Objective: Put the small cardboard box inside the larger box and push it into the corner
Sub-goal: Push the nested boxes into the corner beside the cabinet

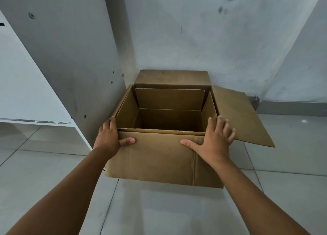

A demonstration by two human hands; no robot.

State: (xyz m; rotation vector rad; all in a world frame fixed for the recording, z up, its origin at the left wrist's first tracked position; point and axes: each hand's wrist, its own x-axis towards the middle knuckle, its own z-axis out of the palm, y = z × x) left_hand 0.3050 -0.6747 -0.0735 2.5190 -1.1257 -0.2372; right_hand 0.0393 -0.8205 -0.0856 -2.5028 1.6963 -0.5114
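The larger cardboard box (pixel 159 157) stands open on the tiled floor, its far side close to the corner of the room. A smaller open cardboard box (pixel 169 99) sits nested inside it, with its flaps upright against the big box's walls. My left hand (pixel 108 139) grips the near left corner, thumb on the front face and fingers around the side. My right hand (pixel 214 141) holds the near right corner, thumb on the front face and fingers spread over the rim. The inside of the small box looks empty.
The big box's right flap (pixel 242 118) hangs out over the floor, and its far flap (pixel 172 77) leans on the grey wall (pixel 212 40). A grey panel (pixel 70 58) and a white cabinet (pixel 26 86) stand on the left. Pale floor tiles (pixel 159 208) lie in front.
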